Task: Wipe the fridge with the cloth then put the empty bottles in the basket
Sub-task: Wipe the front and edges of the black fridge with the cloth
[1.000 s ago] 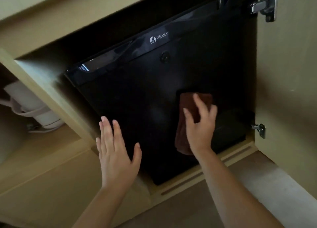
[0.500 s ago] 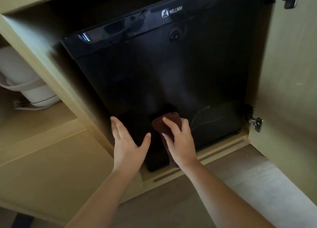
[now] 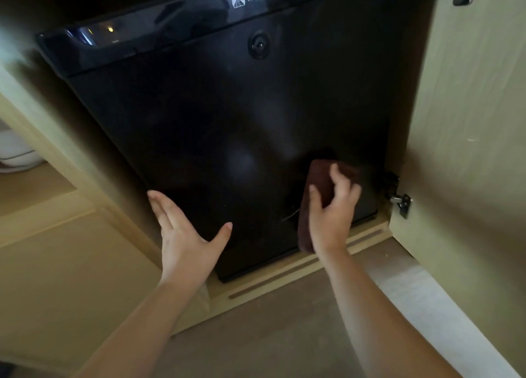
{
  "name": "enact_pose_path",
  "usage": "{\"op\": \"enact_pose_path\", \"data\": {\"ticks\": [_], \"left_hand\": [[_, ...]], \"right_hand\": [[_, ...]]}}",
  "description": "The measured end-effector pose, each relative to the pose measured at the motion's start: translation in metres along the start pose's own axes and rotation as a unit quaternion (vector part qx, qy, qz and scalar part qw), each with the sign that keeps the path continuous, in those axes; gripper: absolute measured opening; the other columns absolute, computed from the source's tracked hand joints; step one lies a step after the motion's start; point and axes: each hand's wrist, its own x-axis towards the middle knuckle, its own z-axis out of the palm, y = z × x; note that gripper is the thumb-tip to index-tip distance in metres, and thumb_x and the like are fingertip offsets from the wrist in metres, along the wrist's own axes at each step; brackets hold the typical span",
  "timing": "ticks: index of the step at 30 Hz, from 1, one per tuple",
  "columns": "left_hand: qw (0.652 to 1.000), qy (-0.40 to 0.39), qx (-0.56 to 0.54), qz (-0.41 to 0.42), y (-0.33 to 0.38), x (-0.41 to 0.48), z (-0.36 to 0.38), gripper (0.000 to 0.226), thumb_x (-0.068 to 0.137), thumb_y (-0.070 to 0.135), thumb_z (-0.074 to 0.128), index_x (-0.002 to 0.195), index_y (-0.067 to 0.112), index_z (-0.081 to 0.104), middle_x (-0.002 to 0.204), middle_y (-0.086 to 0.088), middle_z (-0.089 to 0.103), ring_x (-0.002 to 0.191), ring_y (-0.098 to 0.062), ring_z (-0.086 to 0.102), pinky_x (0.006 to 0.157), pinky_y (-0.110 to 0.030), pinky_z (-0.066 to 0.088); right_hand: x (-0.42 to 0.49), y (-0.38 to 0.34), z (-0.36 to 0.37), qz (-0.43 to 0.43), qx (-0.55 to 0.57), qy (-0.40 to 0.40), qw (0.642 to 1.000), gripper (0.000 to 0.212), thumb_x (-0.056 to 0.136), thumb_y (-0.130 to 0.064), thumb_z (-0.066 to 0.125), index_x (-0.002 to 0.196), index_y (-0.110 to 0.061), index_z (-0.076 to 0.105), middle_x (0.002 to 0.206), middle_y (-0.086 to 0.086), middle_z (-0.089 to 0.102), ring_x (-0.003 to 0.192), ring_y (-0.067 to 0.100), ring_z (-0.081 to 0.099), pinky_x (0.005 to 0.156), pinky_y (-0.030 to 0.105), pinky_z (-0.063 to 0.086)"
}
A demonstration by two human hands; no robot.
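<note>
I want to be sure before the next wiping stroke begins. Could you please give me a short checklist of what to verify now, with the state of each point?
1. The cloth sits between the right hand and the fridge door: ok.
2. The left hand is open at the door's lower left, apart from the cloth: ok.
3. The cabinet door is swung open, out of the wiping path: ok.
4. Upper part of the fridge door already wiped: cannot tell.
5. The empty bottles and basket in sight for the later step: not ok, neither shows.

"WELLWAY" (with a logo) stands on the fridge [image 3: 227,107].
</note>
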Motion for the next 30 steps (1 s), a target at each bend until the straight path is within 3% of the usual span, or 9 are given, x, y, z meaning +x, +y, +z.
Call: {"op": "enact_pose_path", "data": {"ticks": [3,6,10,13,15,20,26,28,30], "left_hand": [[1.000,-0.002,0.006,-0.003,-0.003,-0.004,0.004,0.123,0.072,0.044,0.070,0.131,0.031,-0.037,0.150,0.005,-0.028,0.139,-0.027,0.015,0.099,-0.029,0.031],[1.000,-0.001,0.005,-0.006,-0.005,-0.008,0.005,0.122,0.072,0.044,0.070,0.123,0.041,-0.041,0.150,0.007,-0.027,0.137,-0.030,0.021,0.103,-0.044,0.036],[1.000,0.004,0.003,-0.001,-0.007,-0.010,0.000,0.118,0.072,0.044,0.070,0.114,0.055,-0.040,0.150,0.014,-0.022,0.123,-0.030,0.044,0.086,-0.034,0.047],[0.999,0.019,-0.030,0.016,-0.013,-0.012,-0.001,0.112,0.074,0.040,0.069,0.116,0.063,-0.032,0.151,0.020,-0.014,0.132,-0.008,0.020,0.098,-0.035,0.039],[0.998,0.022,-0.051,0.030,-0.018,-0.012,-0.002,0.108,0.075,0.038,0.068,0.118,0.066,-0.027,0.152,0.020,-0.008,0.127,0.001,0.013,0.097,-0.029,0.032],[0.997,-0.004,-0.058,0.044,-0.030,-0.011,-0.010,0.105,0.071,0.042,0.068,0.124,0.066,-0.019,0.146,0.028,0.001,0.135,-0.002,0.015,0.101,-0.027,0.024],[0.993,-0.041,-0.097,0.046,-0.050,-0.013,-0.016,0.100,0.076,0.028,0.070,0.128,0.064,-0.008,0.139,0.037,0.010,0.127,0.016,0.020,0.094,-0.008,0.023],[0.992,-0.059,-0.102,0.042,-0.056,-0.015,-0.015,0.098,0.076,0.026,0.069,0.128,0.064,-0.005,0.139,0.038,0.012,0.127,0.018,0.020,0.093,-0.005,0.023],[0.991,-0.075,-0.102,0.033,-0.061,-0.017,-0.014,0.096,0.077,0.026,0.069,0.126,0.066,-0.004,0.145,0.028,0.017,0.127,0.017,0.020,0.090,0.002,0.021]], "right_hand": [[-0.038,-0.001,0.014,-0.072,-0.019,-0.101,0.992,0.043,0.085,-0.018,0.062,0.125,-0.024,0.047,0.114,0.000,0.037,0.099,0.014,0.047,0.086,0.025,0.041],[-0.048,0.003,0.014,-0.074,-0.022,-0.152,0.985,0.041,0.084,-0.015,0.063,0.122,-0.019,0.051,0.118,0.005,0.041,0.102,0.017,0.050,0.088,0.023,0.042],[-0.013,-0.001,0.000,-0.034,0.032,-0.043,0.998,0.040,0.081,-0.006,0.065,0.119,-0.013,0.055,0.115,0.001,0.040,0.108,0.017,0.049,0.093,0.017,0.039],[0.005,-0.018,0.000,-0.084,0.035,0.024,0.996,0.042,0.078,-0.004,0.067,0.118,-0.010,0.055,0.116,0.001,0.039,0.110,0.010,0.044,0.093,0.015,0.043],[0.002,-0.034,0.011,-0.136,0.040,0.022,0.990,0.042,0.076,-0.001,0.069,0.116,-0.008,0.057,0.115,0.003,0.040,0.109,0.011,0.046,0.092,0.024,0.047],[-0.024,-0.063,0.045,-0.245,0.047,-0.018,0.968,0.041,0.075,0.002,0.069,0.114,-0.005,0.061,0.105,0.022,0.053,0.097,0.030,0.056,0.080,0.039,0.052],[-0.059,-0.050,0.059,-0.358,0.008,-0.096,0.929,0.027,0.085,0.000,0.059,0.109,-0.010,0.066,0.092,0.023,0.061,0.077,0.033,0.058,0.063,0.041,0.051],[-0.069,-0.038,0.061,-0.385,-0.021,-0.114,0.916,0.032,0.084,0.000,0.061,0.112,-0.015,0.065,0.089,0.023,0.063,0.073,0.034,0.059,0.063,0.041,0.051],[-0.081,-0.023,0.061,-0.404,-0.054,-0.140,0.902,0.041,0.081,0.000,0.064,0.116,-0.020,0.056,0.089,0.022,0.064,0.072,0.033,0.059,0.065,0.038,0.051]]}}
